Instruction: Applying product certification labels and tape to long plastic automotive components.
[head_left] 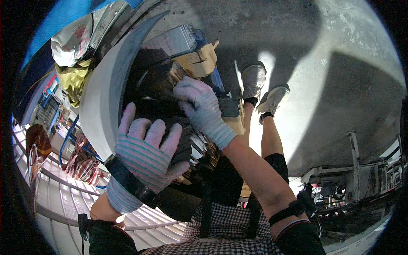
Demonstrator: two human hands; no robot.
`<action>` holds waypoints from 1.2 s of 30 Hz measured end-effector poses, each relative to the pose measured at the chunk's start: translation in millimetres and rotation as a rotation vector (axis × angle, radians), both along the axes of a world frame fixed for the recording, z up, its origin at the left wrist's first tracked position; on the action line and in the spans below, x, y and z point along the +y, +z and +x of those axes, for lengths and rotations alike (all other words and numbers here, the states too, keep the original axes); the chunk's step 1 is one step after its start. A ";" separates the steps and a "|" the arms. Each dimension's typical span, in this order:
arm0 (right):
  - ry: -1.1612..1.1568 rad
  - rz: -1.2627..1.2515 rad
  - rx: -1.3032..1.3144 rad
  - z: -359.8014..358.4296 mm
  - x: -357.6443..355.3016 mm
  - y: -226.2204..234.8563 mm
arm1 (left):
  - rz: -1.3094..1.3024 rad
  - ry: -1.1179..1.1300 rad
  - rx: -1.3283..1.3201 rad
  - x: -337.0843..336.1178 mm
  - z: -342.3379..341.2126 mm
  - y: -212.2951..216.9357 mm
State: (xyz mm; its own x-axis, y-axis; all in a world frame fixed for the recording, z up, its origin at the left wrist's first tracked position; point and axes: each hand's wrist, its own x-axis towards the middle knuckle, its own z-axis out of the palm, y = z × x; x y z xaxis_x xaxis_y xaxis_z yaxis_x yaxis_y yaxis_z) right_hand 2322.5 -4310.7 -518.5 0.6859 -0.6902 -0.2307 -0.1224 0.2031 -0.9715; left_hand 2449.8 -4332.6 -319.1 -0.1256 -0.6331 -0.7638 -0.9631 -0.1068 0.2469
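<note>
My left hand (144, 155), in a white and teal striped knit glove with a dark strap at the wrist, lies spread with its fingers apart. It rests over or just above a dark ribbed stack (183, 146). My right hand (202, 108), gloved alike, is closed, with its fingertips bent down at the near end of some brown, thin-edged pieces (175, 73). What those fingers pinch is hidden. Beside the right wrist sits another dark stack of thin pieces (229, 107). Deep shadow hides much of the space between the hands.
A pale curved panel (100, 100) rises on the left. Beyond the hands lie torn brown cardboard (200, 59) and a white bundle (172, 40). A white sack (72, 44) and a yellow bag (73, 80) are at far left. Grey concrete floor (335, 25) extends right; my shoes (254, 80) stand there.
</note>
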 end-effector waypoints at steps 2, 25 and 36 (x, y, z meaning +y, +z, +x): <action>0.097 0.135 0.105 -0.1 -15.4 -1.1 | 0.003 -0.012 -0.005 -0.1 0.1 0.1; 0.487 -0.359 0.756 -28.8 -9.1 32.9 | -0.012 -0.088 0.009 -12.3 -6.8 -9.1; 0.227 -0.020 0.358 -55.5 36.2 71.0 | 0.033 -0.110 0.024 -15.2 -2.9 -27.7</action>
